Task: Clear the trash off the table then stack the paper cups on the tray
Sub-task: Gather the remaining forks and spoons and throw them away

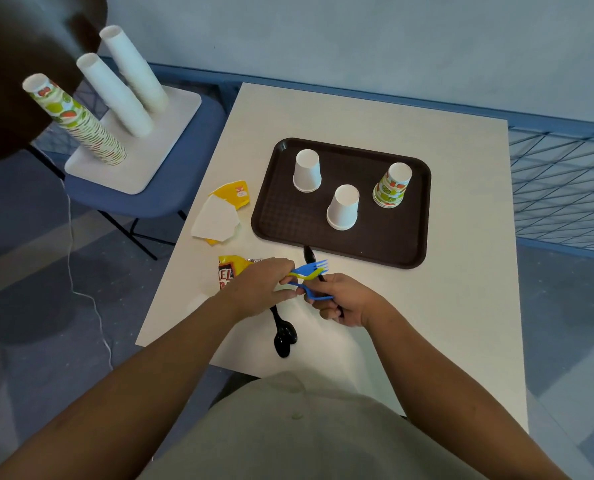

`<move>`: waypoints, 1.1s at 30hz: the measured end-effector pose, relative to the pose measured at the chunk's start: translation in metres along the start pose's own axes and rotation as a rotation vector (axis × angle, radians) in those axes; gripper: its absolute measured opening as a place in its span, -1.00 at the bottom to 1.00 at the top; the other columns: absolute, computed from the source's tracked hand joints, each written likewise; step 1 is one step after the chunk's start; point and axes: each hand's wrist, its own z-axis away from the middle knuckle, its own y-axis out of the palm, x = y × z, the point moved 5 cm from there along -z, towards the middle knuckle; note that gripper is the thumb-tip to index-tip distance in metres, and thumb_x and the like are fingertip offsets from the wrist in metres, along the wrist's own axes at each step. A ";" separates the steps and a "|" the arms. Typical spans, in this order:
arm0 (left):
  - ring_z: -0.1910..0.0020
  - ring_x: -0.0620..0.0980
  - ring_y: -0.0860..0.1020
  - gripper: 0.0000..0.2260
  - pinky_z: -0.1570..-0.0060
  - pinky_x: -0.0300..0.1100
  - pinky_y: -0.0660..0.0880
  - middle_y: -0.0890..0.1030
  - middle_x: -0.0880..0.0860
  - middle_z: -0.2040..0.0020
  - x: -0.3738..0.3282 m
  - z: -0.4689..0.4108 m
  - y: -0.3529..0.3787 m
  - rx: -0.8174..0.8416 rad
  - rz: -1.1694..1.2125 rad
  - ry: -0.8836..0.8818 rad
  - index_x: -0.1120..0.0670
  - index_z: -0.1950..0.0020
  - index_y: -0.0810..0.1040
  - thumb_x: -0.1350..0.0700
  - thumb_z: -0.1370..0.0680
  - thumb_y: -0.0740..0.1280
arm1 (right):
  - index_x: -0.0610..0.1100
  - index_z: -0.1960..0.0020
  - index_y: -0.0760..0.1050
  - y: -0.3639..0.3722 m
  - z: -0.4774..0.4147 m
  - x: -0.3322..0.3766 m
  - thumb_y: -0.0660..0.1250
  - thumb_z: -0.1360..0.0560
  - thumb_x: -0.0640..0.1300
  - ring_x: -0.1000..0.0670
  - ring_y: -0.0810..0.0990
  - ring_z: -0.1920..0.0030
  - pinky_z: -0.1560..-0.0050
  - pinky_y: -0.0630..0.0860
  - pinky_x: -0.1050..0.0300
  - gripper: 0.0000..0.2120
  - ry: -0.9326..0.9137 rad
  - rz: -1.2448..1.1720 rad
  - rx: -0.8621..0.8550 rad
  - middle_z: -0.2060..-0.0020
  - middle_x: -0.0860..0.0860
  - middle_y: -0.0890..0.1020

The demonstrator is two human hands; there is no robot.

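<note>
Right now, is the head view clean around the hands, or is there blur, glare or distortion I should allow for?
Head view: light is soft and even, with no glare on the tray and only faint shadows; the left hand, the right hand and the forks they hold are slightly soft but readable; wide-angle bending makes the cup stacks lean outward; a dark shape blocks the upper left corner.
</note>
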 end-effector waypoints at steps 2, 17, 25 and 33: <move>0.08 0.01 0.49 -0.83 0.14 -0.19 0.30 0.45 -0.05 0.12 0.000 0.003 0.003 -0.017 -0.013 0.020 -0.01 0.02 0.40 -0.01 -0.66 0.35 | -0.27 -0.12 0.55 0.003 -0.003 -0.004 0.29 -0.64 -0.12 0.12 0.18 0.51 0.54 0.11 0.27 -0.79 0.036 -0.046 0.057 0.26 -0.08 0.54; 0.36 -0.05 0.28 -0.72 0.32 -0.09 0.28 0.34 0.02 0.31 0.049 0.054 -0.001 -0.498 0.598 -0.405 0.07 0.19 0.26 0.20 -0.65 0.29 | 0.12 -0.42 0.49 0.036 -0.053 -0.010 0.23 -0.61 -0.11 -0.14 0.58 -0.14 -0.08 0.53 -0.02 -0.60 -0.459 1.646 -0.050 -0.14 -0.05 0.65; 0.34 0.04 0.46 -0.81 0.29 0.01 0.44 0.54 0.12 0.22 0.046 0.054 0.017 -0.448 0.579 -0.448 0.10 0.01 0.33 0.05 -0.68 0.28 | 0.00 -0.30 0.50 0.045 -0.056 -0.006 0.21 -0.66 -0.13 -0.24 0.63 0.04 0.16 0.49 -0.01 -0.76 -0.604 2.070 0.042 -0.14 -0.07 0.53; 0.29 -0.04 0.48 -0.86 0.36 -0.19 0.36 0.50 -0.03 0.22 0.046 0.049 0.017 -0.456 0.586 -0.486 0.09 -0.11 0.37 0.04 -0.70 0.27 | -0.09 -0.12 0.55 0.010 -0.028 0.004 0.22 -0.66 -0.05 -0.20 0.41 0.33 0.32 0.34 -0.01 -0.82 -0.609 1.997 -0.029 -0.09 -0.10 0.41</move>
